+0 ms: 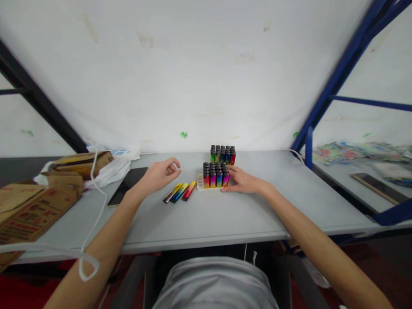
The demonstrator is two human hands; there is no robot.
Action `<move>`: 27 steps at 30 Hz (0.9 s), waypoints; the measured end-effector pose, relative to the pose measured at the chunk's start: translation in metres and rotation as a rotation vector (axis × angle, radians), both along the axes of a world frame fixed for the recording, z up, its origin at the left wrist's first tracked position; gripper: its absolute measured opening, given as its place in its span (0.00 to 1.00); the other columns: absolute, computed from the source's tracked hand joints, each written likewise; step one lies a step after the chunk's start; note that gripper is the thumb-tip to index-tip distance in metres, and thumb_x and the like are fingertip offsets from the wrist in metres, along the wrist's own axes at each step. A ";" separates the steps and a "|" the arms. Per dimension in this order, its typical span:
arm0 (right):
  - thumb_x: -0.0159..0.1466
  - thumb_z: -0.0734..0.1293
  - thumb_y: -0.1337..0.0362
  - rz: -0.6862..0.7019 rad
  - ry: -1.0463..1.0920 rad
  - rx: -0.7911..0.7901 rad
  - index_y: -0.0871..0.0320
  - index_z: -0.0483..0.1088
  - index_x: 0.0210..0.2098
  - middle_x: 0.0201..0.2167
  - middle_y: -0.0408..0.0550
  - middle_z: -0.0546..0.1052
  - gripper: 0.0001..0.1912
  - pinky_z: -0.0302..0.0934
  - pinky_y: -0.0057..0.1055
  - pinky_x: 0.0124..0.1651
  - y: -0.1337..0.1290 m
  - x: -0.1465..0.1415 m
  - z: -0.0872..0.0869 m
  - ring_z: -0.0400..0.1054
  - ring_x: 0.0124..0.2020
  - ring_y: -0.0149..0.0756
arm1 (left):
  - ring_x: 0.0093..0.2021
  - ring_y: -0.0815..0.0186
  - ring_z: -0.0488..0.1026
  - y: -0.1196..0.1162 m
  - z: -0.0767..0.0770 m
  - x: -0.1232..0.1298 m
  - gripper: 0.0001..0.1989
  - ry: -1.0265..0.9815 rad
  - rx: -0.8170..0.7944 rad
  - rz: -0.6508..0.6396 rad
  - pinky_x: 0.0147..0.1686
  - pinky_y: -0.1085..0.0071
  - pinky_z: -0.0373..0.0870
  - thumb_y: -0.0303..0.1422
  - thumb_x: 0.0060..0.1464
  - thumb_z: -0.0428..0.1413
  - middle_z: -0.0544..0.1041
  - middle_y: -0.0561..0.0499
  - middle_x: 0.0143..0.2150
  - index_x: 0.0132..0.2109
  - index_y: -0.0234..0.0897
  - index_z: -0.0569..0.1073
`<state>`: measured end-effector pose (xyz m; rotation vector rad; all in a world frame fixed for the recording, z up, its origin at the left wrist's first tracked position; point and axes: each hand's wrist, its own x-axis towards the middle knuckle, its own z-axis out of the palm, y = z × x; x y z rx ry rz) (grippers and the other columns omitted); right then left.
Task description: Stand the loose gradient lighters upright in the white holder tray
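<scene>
Upright lighters (216, 177) with black tops and rainbow-coloured bodies stand in rows in a pale tray (200, 182), whose left end shows bare slots. My right hand (243, 180) grips the tray's right end, thumb at the front and fingers towards the back. Above the table, left of the tray, hovers my left hand (161, 174), its fingers loosely curled, thumb apart, with nothing seen in it. Just below that hand, three loose lighters (180, 192) lie side by side at a slant. Behind the tray is a second block of upright lighters (222, 155).
A dark flat tablet-like panel (128, 185) lies at the left beside cardboard boxes (38, 206) and white plastic. A white cable (99, 197) hangs across the left side. Blue frame bars (334, 86) rise on the right; a phone (380, 188) and colourful packets lie beyond them.
</scene>
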<state>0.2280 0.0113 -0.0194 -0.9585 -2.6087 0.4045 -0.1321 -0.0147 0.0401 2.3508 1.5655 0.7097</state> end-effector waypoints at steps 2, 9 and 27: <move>0.63 0.67 0.36 -0.003 0.003 -0.002 0.62 0.64 0.66 0.69 0.62 0.63 0.44 0.53 0.51 0.72 -0.001 0.000 0.001 0.58 0.69 0.56 | 0.29 0.63 0.74 0.000 0.002 -0.005 0.17 0.079 -0.102 -0.025 0.31 0.71 0.66 0.50 0.55 0.55 0.78 0.52 0.28 0.39 0.40 0.73; 0.63 0.66 0.34 0.003 0.017 -0.015 0.61 0.67 0.64 0.67 0.61 0.65 0.43 0.53 0.52 0.72 -0.003 -0.002 0.004 0.59 0.68 0.56 | 0.26 0.61 0.74 -0.008 0.006 -0.019 0.22 0.281 -0.452 -0.008 0.21 0.72 0.61 0.54 0.45 0.60 0.79 0.50 0.29 0.35 0.41 0.74; 0.62 0.67 0.34 -0.014 0.026 -0.009 0.60 0.65 0.66 0.68 0.61 0.64 0.45 0.54 0.52 0.72 -0.002 -0.001 0.001 0.59 0.68 0.56 | 0.35 0.57 0.74 0.006 -0.025 0.009 0.08 0.316 -0.009 -0.073 0.39 0.65 0.68 0.39 0.52 0.55 0.75 0.45 0.34 0.33 0.39 0.74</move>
